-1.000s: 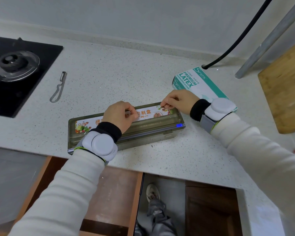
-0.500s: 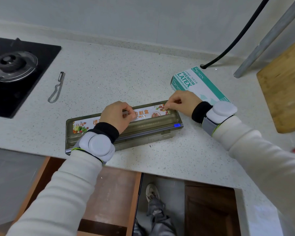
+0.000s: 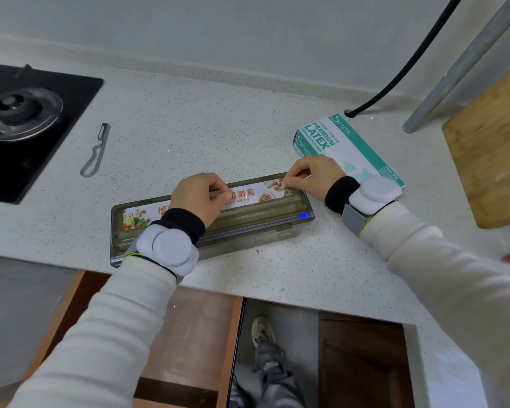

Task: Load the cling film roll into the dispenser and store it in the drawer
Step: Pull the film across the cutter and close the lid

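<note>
Counter (image 3: 218, 128): white, finely speckled. Dispenser (image 3: 277, 231): smoky translucent grey-green, blue slider at right end; white label with orange characters and fruit prints. Glove box (image 3: 351, 145): white and teal. Hob (image 3: 27, 128): black. Board (image 3: 489, 148): light wood grain. Sleeves (image 3: 100, 334): cream; cuffs black; wrist units white. Drawer (image 3: 195, 334): reddish-brown. Hose (image 3: 409, 60): black.

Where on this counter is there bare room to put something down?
Bare: the stretch between peeler, back wall and glove box, and the front strip right of the dispenser. Crowded: around the dispenser, under both hands.
</note>
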{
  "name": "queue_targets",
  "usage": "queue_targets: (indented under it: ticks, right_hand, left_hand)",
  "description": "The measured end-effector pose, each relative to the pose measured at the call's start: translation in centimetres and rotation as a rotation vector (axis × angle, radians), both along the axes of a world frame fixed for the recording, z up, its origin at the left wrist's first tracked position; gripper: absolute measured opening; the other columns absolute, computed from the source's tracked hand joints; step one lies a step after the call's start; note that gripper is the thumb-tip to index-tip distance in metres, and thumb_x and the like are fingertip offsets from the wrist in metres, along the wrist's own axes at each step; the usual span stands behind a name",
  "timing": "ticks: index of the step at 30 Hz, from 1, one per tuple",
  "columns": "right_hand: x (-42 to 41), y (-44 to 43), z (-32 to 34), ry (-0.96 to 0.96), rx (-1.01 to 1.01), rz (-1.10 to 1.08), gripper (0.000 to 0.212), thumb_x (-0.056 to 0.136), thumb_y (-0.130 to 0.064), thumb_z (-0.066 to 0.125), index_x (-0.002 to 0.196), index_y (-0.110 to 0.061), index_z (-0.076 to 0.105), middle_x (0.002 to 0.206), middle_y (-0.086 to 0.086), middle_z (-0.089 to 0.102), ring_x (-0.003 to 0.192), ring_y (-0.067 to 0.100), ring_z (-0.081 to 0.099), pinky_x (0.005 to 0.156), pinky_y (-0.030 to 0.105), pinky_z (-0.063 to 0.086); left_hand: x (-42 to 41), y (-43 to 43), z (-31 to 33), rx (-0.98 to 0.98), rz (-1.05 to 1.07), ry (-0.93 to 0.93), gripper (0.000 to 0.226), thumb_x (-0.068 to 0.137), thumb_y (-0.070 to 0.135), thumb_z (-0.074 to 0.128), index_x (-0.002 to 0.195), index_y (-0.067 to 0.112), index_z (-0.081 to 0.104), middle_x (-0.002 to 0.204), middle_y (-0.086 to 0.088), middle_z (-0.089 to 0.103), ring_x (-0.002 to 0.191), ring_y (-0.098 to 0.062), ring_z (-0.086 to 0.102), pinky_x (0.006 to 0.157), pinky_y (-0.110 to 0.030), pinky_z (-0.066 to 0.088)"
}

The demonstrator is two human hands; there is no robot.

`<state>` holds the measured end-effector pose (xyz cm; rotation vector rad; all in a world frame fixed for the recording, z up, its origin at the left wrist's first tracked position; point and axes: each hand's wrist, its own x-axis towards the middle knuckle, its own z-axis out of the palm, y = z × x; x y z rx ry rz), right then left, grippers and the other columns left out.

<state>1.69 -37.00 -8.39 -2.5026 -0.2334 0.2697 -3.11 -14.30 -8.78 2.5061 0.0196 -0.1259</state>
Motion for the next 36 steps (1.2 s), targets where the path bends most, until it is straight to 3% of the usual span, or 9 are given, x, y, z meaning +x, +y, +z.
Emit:
queue_targets:
  ticks: [6, 9, 14, 22, 28, 32, 36]
  right_hand:
    - [0.0, 0.3, -0.2, -0.044, -0.040, -0.021, 0.016, 0.083, -0.028, 0.067, 0.087, -0.014, 0.072, 0.070, -0.020, 0.048, 0.064, 0.001, 0.046, 0.073, 0.020, 0.037]
    - [0.1, 0.4, -0.2, -0.055, -0.052, -0.024, 0.017, 0.084, -0.028, 0.066, 0.088, -0.013, 0.071, 0.072, -0.016, 0.050, 0.069, 0.005, 0.048, 0.073, 0.020, 0.038]
    - [0.3, 0.5, -0.3, -0.068, -0.073, -0.016, 0.019, 0.084, -0.027, 0.067, 0.090, -0.010, 0.071, 0.081, -0.008, 0.054, 0.069, 0.006, 0.047, 0.072, 0.019, 0.036]
    - [0.4, 0.7, -0.3, -0.085, -0.093, -0.026, 0.015, 0.084, -0.025, 0.066, 0.088, -0.011, 0.070, 0.101, 0.007, 0.063, 0.075, 0.011, 0.049, 0.075, 0.021, 0.039]
    - [0.5, 0.7, -0.4, -0.085, -0.066, -0.031, 0.013, 0.084, -0.017, 0.065, 0.095, -0.010, 0.066, 0.104, 0.010, 0.063, 0.078, 0.011, 0.048, 0.079, 0.020, 0.040]
    - [0.6, 0.6, -0.6, -0.065, -0.019, -0.082, 0.027, 0.088, -0.026, 0.060, 0.110, -0.010, 0.058, 0.104, 0.009, 0.063, 0.079, 0.013, 0.048, 0.079, 0.023, 0.040]
    - [0.3, 0.1, -0.4, 0.021, 0.066, -0.083, 0.067, 0.077, -0.048, 0.069, 0.131, -0.018, 0.043, 0.114, 0.002, 0.053, 0.094, 0.015, 0.050, 0.085, 0.028, 0.044]
  left_hand:
    - [0.4, -0.3, -0.1, 0.051, 0.042, -0.025, 0.012, 0.086, 0.027, 0.062, 0.074, 0.028, 0.060, 0.089, 0.008, 0.065, 0.090, -0.016, 0.061, 0.074, -0.026, 0.045]
    - [0.7, -0.4, -0.2, 0.072, 0.065, -0.039, 0.009, 0.086, 0.028, 0.062, 0.077, 0.026, 0.064, 0.089, 0.006, 0.069, 0.087, -0.016, 0.063, 0.069, -0.024, 0.041]
    - [1.0, -0.7, -0.3, 0.061, 0.043, -0.017, 0.010, 0.085, 0.028, 0.065, 0.076, 0.024, 0.064, 0.093, 0.001, 0.067, 0.088, -0.019, 0.061, 0.076, -0.030, 0.051]
    - [1.5, -0.7, -0.2, 0.064, 0.047, 0.009, 0.009, 0.085, 0.027, 0.065, 0.078, 0.023, 0.062, 0.095, 0.000, 0.067, 0.087, -0.017, 0.061, 0.081, -0.034, 0.054]
    - [1.5, -0.7, -0.3, 0.011, 0.082, 0.020, 0.013, 0.083, 0.025, 0.067, 0.093, 0.020, 0.061, 0.092, 0.002, 0.068, 0.091, -0.018, 0.064, 0.083, -0.038, 0.054]
    - [1.5, -0.4, -0.5, 0.009, 0.085, -0.019, 0.016, 0.084, 0.026, 0.066, 0.097, 0.018, 0.062, 0.096, 0.000, 0.066, 0.090, -0.020, 0.064, 0.083, -0.038, 0.054]
    - [1.5, -0.1, -0.7, -0.048, 0.092, -0.041, 0.038, 0.085, 0.039, 0.062, 0.114, 0.015, 0.055, 0.111, -0.004, 0.062, 0.099, -0.022, 0.063, 0.086, -0.038, 0.053]
